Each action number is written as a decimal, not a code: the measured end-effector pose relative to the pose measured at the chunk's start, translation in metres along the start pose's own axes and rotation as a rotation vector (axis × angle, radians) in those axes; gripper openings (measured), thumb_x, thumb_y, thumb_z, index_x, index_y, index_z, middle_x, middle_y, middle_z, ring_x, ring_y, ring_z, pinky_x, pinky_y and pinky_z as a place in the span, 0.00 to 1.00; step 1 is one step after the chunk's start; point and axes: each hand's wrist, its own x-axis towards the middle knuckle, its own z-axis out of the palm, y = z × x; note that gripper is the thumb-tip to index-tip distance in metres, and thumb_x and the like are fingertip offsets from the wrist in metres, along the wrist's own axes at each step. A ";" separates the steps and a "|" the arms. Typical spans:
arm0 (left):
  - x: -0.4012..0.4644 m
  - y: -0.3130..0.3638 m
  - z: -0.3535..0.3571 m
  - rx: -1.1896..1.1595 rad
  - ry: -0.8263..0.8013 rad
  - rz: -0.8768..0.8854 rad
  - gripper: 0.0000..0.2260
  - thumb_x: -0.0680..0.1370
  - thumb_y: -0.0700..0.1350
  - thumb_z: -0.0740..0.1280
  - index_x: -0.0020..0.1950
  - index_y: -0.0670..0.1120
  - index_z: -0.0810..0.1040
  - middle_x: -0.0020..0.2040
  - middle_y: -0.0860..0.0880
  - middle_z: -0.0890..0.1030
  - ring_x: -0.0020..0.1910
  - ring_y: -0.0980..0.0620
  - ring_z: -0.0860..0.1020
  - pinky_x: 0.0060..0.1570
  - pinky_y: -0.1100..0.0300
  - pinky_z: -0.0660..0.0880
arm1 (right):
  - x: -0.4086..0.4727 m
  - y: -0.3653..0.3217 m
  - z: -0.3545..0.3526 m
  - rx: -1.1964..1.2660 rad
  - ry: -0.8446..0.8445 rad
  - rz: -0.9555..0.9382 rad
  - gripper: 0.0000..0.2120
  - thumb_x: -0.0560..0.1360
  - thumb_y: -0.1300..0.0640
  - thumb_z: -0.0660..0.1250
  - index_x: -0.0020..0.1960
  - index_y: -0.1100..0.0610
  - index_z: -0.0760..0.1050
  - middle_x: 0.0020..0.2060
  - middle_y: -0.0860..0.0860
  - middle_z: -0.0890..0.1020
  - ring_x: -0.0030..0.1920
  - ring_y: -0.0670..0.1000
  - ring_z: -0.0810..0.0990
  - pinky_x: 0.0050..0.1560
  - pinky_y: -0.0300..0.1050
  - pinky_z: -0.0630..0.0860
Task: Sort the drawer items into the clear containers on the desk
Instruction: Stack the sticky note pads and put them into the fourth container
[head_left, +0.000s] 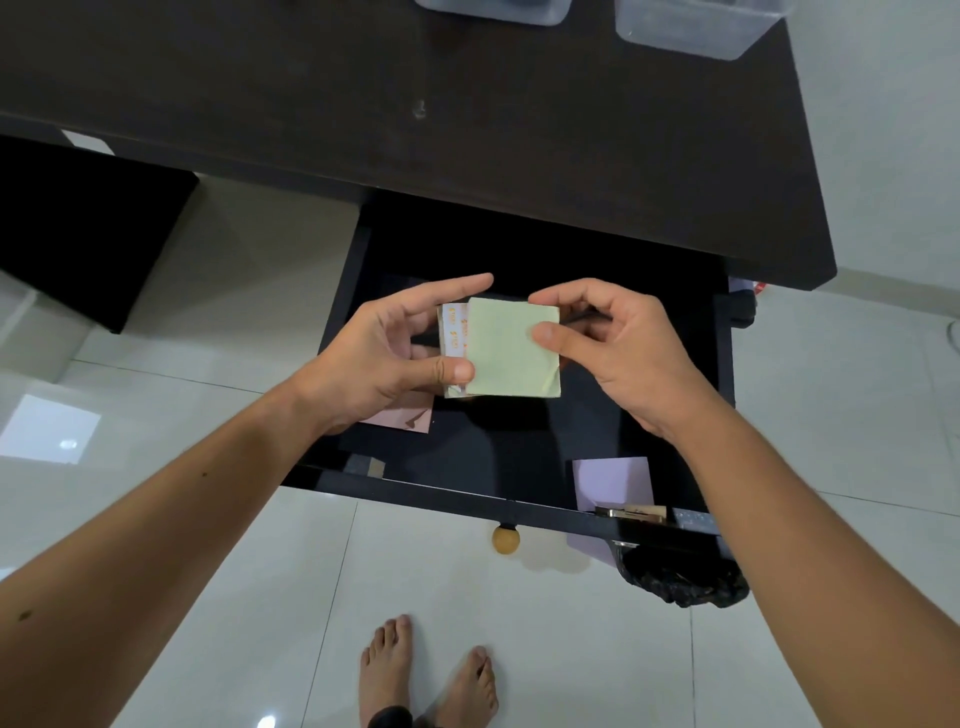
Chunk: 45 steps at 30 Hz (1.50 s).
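- Both hands held over the open drawer (519, 249), which is pulled out from under the dark surface (415, 104).
- Left hand (395, 348) grips a small stack of cards/papers (453, 332) w/ orange print, thumb pressed on its lower front corner, index finger stretched out above it.
- Right hand (618, 348) pinches the pale green sticky-note pad (511, 348) at its right edge, thumb on front, fingers curled behind.
- Green pad overlaps the front of the printed stack; both are in the air above the drawer, not in a container.
- Two clear containers sit at the far edge of the surface, cut off by the frame top: one near centre (493, 10), one to the right (691, 31). Contents can't be made out.
- In the drawer: pink note (405, 415) below the left hand, lilac note (613, 483) at near right corner, a small gold-coloured metal item (631, 513) at the front rail just beside it.
- Round wooden knob (505, 540) on drawer front.
- Black crumpled bag (685, 582) hangs below drawer's right corner.
- Bare feet (431, 670) on the white tile floor (156, 415).
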 end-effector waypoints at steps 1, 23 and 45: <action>-0.001 0.001 0.000 -0.001 0.000 0.002 0.33 0.73 0.34 0.75 0.75 0.55 0.75 0.68 0.48 0.82 0.56 0.46 0.87 0.44 0.57 0.85 | 0.000 -0.001 0.002 0.009 0.011 -0.007 0.12 0.77 0.63 0.76 0.59 0.55 0.84 0.49 0.53 0.86 0.48 0.54 0.86 0.53 0.46 0.85; -0.022 -0.008 -0.013 0.220 0.022 -0.173 0.22 0.80 0.34 0.72 0.69 0.55 0.75 0.64 0.51 0.84 0.64 0.48 0.84 0.59 0.45 0.83 | 0.017 0.046 -0.005 -0.219 0.142 0.054 0.17 0.72 0.57 0.81 0.59 0.46 0.85 0.52 0.49 0.84 0.52 0.48 0.83 0.57 0.45 0.82; -0.012 -0.021 -0.004 0.261 -0.034 -0.209 0.22 0.79 0.34 0.73 0.68 0.55 0.77 0.64 0.51 0.84 0.64 0.51 0.83 0.59 0.56 0.83 | 0.023 0.057 -0.001 -0.170 0.211 0.109 0.16 0.77 0.65 0.76 0.55 0.47 0.79 0.50 0.55 0.82 0.44 0.56 0.85 0.49 0.47 0.84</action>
